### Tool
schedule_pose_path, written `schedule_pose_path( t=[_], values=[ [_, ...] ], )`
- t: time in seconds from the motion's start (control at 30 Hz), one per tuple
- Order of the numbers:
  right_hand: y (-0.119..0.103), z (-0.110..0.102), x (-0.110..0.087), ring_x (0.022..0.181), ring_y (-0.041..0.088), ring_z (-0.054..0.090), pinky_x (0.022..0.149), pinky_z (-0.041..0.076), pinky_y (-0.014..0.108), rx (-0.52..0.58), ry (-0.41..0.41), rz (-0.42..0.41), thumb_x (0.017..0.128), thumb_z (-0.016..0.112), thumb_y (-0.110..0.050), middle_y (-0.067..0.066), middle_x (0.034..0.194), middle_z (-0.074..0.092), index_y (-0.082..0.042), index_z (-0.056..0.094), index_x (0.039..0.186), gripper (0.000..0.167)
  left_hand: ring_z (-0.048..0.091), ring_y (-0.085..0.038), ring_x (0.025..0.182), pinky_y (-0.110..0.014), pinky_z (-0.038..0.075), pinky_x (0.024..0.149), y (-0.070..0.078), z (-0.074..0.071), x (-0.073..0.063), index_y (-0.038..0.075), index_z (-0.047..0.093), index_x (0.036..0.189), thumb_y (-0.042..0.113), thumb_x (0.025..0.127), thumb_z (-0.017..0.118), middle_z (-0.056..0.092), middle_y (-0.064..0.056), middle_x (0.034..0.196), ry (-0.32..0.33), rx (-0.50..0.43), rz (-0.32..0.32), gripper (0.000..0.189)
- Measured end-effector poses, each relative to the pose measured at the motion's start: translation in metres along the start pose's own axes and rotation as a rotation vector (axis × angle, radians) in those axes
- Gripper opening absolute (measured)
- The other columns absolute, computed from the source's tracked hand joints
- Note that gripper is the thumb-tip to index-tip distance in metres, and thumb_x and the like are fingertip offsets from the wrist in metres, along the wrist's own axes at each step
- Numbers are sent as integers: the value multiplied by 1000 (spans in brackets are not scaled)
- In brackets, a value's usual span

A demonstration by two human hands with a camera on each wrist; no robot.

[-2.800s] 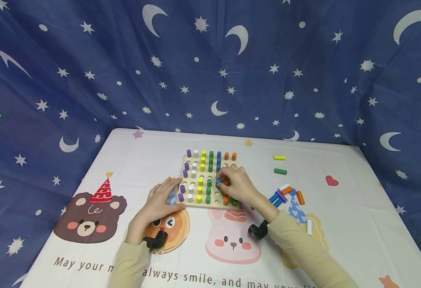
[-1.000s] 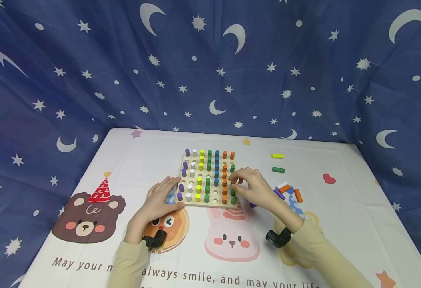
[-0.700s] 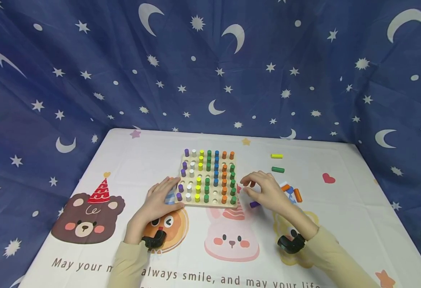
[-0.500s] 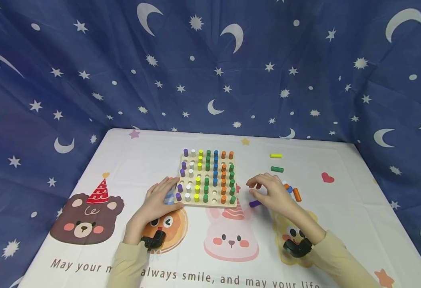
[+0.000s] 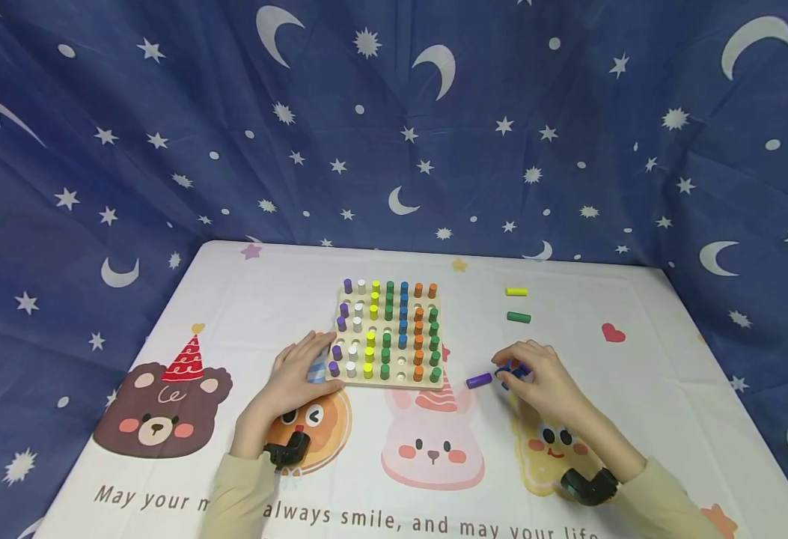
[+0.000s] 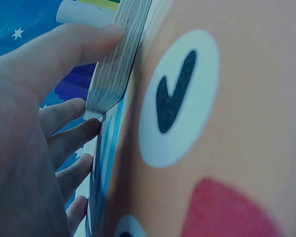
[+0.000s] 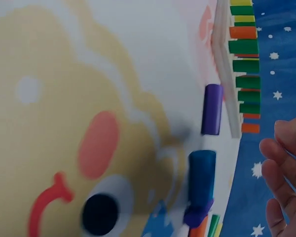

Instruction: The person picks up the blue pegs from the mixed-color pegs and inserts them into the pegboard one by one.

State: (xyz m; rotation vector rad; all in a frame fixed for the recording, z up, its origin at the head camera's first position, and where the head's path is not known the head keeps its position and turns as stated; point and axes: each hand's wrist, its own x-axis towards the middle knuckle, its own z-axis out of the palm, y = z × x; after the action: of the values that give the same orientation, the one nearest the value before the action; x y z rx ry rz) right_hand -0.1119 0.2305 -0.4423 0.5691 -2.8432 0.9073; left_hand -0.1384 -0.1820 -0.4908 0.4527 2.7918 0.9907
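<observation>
A light wooden pegboard [image 5: 394,385] carries columns of coloured pegs standing upright, with some holes bare. At the board's near left corner my left hand [image 5: 295,378] rests with straightened fingers, its thumb [image 6: 96,42] touching the layered edge. My right hand [image 5: 542,378] hovers over loose pegs to the right of the board, fingers loosely bent. Below those fingers a blue peg [image 7: 202,175] lies on the cloth, apart from the fingertips, with a purple peg partly behind it. Another purple peg [image 5: 479,381] lies between hand and board. The hand hides more pegs in the head view.
A yellow peg [image 5: 517,292] and a green peg [image 5: 518,317] lie farther back on the right. The white tablecloth [image 5: 185,494] has printed animals and lettering. A dark blue curtain [image 5: 394,135] with moons and stars hangs behind the table.
A blue peg pinched by my right hand now stands in the blue column. That hand touched the green pegs at the board's right side, then moved right to the loose pegs. My left hand stayed.
</observation>
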Motion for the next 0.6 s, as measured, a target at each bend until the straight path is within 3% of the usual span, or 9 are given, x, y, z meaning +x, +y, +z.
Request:
schedule_pose_path(
  t=[0.33, 0.6],
  values=[
    [17, -2, -12, 81, 13, 56, 77, 29, 25, -78, 38, -87, 74, 76, -1, -4, 86, 68, -14, 69, 95, 26, 20, -33, 148, -61, 12, 115, 0, -1, -1, 17, 34, 150, 44, 81, 72, 35, -11, 155, 2, -1, 5, 84],
    [26, 3, -14, 86, 12, 58, 85, 34, 31, -125, 19, -114, 73, 78, -2, -4, 91, 69, -14, 70, 94, 26, 20, -33, 148, -60, 12, 115, 1, -1, -1, 18, 33, 150, 45, 81, 72, 35, -11, 156, 0, -1, 7, 84]
  ],
)
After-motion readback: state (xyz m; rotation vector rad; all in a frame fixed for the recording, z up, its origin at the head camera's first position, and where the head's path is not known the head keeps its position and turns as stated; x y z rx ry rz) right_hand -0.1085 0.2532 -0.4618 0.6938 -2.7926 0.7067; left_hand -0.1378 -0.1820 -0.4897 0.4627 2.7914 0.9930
